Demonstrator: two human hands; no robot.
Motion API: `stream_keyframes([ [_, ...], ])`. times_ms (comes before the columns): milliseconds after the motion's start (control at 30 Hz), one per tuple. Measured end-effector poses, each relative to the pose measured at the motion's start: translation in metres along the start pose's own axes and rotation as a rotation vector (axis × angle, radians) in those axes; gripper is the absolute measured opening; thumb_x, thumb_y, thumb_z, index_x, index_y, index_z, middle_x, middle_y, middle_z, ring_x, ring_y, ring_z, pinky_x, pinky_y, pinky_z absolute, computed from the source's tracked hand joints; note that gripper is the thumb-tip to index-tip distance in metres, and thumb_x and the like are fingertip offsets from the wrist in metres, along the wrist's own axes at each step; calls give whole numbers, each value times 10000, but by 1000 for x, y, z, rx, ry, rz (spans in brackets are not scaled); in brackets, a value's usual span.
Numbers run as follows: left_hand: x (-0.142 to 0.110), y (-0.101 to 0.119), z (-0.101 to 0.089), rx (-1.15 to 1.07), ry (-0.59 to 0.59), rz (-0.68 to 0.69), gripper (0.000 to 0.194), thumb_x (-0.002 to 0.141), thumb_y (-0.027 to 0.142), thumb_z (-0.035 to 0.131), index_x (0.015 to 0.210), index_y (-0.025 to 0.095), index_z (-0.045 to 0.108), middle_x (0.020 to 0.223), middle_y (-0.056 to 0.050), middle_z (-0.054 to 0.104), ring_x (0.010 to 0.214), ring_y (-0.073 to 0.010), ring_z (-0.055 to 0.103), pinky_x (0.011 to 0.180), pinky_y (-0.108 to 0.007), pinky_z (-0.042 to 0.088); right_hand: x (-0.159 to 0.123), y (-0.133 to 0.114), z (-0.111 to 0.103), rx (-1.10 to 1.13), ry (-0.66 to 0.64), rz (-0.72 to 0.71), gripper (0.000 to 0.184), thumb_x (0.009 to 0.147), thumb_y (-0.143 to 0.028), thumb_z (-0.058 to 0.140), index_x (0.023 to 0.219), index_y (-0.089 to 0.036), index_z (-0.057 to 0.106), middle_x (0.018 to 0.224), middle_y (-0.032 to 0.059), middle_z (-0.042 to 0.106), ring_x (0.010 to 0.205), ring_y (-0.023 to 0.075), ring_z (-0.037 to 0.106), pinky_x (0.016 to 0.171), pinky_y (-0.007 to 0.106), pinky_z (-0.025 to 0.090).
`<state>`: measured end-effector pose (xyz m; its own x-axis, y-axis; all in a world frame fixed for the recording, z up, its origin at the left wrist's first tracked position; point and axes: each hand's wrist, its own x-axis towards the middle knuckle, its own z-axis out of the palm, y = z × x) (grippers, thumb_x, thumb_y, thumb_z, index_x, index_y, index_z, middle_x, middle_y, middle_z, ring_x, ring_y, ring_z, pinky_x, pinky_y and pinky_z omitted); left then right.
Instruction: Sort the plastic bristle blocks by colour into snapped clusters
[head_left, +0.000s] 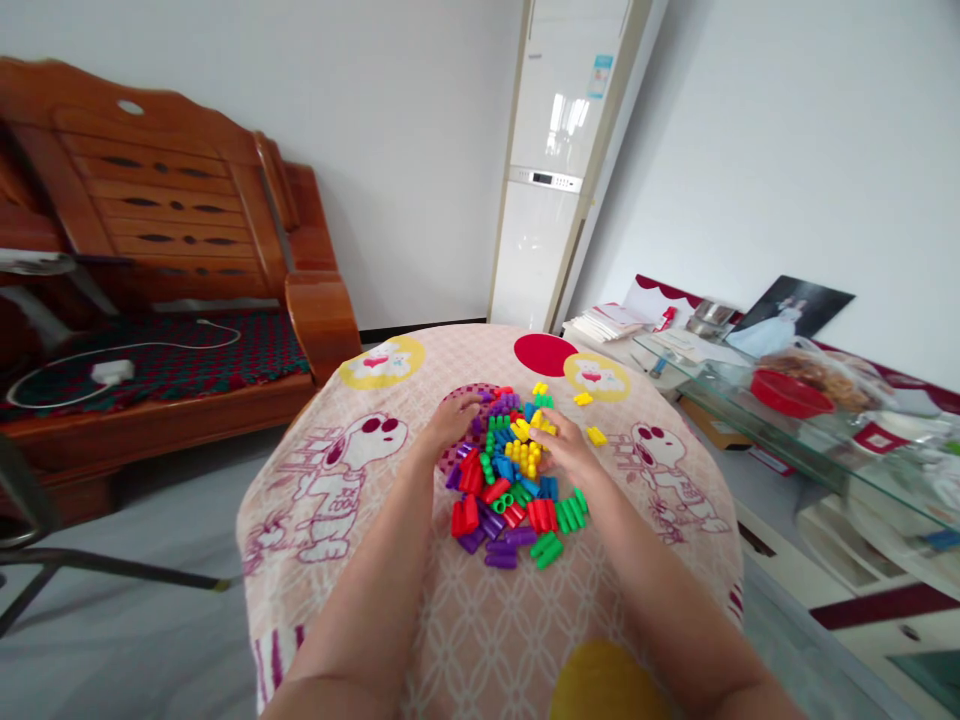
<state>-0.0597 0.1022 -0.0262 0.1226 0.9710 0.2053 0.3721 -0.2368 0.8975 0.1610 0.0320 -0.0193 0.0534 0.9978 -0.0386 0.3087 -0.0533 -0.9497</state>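
A pile of plastic building blocks in purple, red, green, blue and yellow lies at the middle of the round table. My left hand rests at the pile's left edge, fingers stretched toward the purple blocks, with nothing visible in its grip. On the right side, my right hand has its fingers closed on a yellow building block. Just below that hand sits a cluster of yellow blocks. Red blocks, green blocks and blue blocks spread toward me.
A patterned tablecloth covers the table. Two stray yellow blocks lie right of the pile, one of them a yellow piece. To the left stands a wooden bench; to the right, a glass-topped cabinet holds a red bowl.
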Motion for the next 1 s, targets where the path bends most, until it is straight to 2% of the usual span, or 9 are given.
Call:
stream_keyframes([
  [133, -2, -16, -3, -4, -15, -83, 310, 841, 294, 519, 1015, 191, 754, 1094, -63, 739, 1070, -262, 649, 983, -395, 500, 10, -27, 30, 181, -136, -74, 681, 805, -382, 630, 1456, -318, 441, 1438, 58, 517, 1112, 233, 630, 619, 261, 604],
  [267, -5, -25, -7, -166, 5, -129, 423, 873, 431, 472, 1094, 157, 707, 1030, -72, 743, 964, -247, 666, 847, -365, 542, 7, -43, 25, 191, -267, -156, 630, 848, -428, 594, 1452, -312, 459, 1499, 85, 473, 1115, 238, 639, 714, 316, 614],
  [367, -4, -29, -11, -201, 18, -155, 466, 860, 486, 482, 1088, 147, 706, 1011, -70, 746, 965, -241, 665, 814, -334, 543, -14, -42, 6, -50, -265, -356, 545, 861, -443, 614, 1377, -274, 567, 1381, 99, 592, 1158, 269, 621, 864, 408, 583],
  [467, -2, -29, -12, -229, 32, -137, 481, 843, 497, 509, 1103, 147, 711, 1057, -69, 746, 1025, -245, 657, 837, -325, 539, -54, -32, 0, -407, -313, -631, 527, 848, -430, 676, 1350, -291, 604, 1393, 89, 588, 1300, 282, 517, 1097, 496, 421],
  [567, -1, -27, -11, -272, 35, -144, 497, 839, 496, 521, 1128, 139, 711, 1096, -77, 742, 1026, -243, 660, 855, -329, 535, -91, -18, 18, -729, -475, -810, 593, 830, -469, 706, 1391, -343, 558, 1543, 73, 434, 1405, 303, 382, 1172, 531, 298],
  [633, -2, -25, -10, -301, 26, -166, 504, 833, 492, 539, 1141, 132, 709, 1110, -83, 741, 1012, -241, 665, 871, -335, 530, -99, -11, 34, -869, -527, -910, 542, 860, -428, 679, 1382, -352, 556, 1558, 64, 411, 1431, 310, 328, 1194, 563, 226],
  [700, -4, -23, -12, -335, 10, -169, 512, 826, 492, 557, 1151, 126, 707, 1130, -87, 738, 1030, -246, 664, 900, -346, 524, -88, -8, 47, -941, -497, -970, 466, 913, -339, 608, 1376, -321, 558, 1556, 77, 408, 1438, 305, 312, 1194, 566, 215],
  [800, -7, -21, -15, -346, -12, -119, 531, 816, 512, 577, 1155, 126, 708, 1161, -91, 730, 1086, -262, 649, 942, -362, 512, -47, -12, 53, -953, -360, -958, 455, 916, -209, 561, 1369, -252, 559, 1545, 114, 407, 1429, 293, 319, 1169, 527, 286],
  [1000, -4, -24, -20, -139, 4, -67, 479, 851, 464, 532, 1173, 154, 704, 1126, -79, 737, 1065, -254, 654, 932, -352, 510, 31, -18, 27, -863, -74, -752, 493, 869, -201, 610, 1359, -183, 561, 1503, 145, 445, 1395, 298, 372, 1151, 495, 324],
])
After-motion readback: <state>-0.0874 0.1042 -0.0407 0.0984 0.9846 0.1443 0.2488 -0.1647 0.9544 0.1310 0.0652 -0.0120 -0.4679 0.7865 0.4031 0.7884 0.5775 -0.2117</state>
